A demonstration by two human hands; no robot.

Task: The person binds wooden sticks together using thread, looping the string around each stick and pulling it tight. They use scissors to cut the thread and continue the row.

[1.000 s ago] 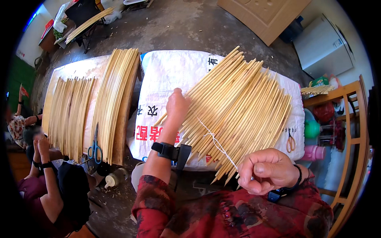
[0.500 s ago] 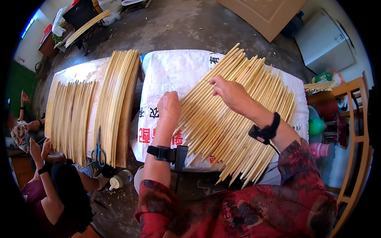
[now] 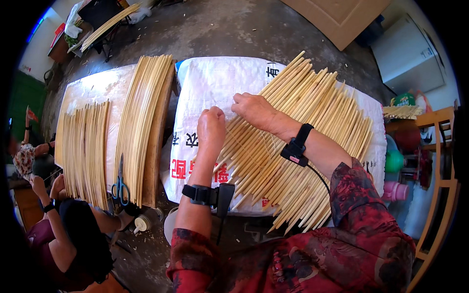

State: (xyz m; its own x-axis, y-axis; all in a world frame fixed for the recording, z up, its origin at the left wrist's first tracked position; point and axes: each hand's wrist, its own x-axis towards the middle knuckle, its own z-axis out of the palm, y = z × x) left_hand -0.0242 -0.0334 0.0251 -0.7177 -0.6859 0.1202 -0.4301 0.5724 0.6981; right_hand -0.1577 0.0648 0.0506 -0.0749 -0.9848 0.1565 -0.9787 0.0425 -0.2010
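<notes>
A broad layer of pale, slender stalks (image 3: 312, 132) lies side by side and slanting on a white printed cloth (image 3: 220, 78). Thin white thread (image 3: 271, 146) shows across the middle of the stalks. My left hand (image 3: 211, 128) is closed in a pinch at the left edge of the layer, its fingertips turned away. Close beside it, my right hand (image 3: 255, 112) is also closed, above the upper left part of the stalks, with a small gap between the two hands. What the fingers of either hand hold, if anything, cannot be made out.
Left of me, a wooden board (image 3: 151, 161) carries two more rows of stalks (image 3: 85, 151) and blue-handled scissors (image 3: 120, 188). A person (image 3: 58, 234) sits at the near left, another farther back. A bottle (image 3: 144, 222) is on the floor; a wooden chair (image 3: 442, 185) stands right.
My right hand has moved left from over the stalks, closer to my left hand. My left hand has stayed nearly in place. The whole view has shifted slightly.
</notes>
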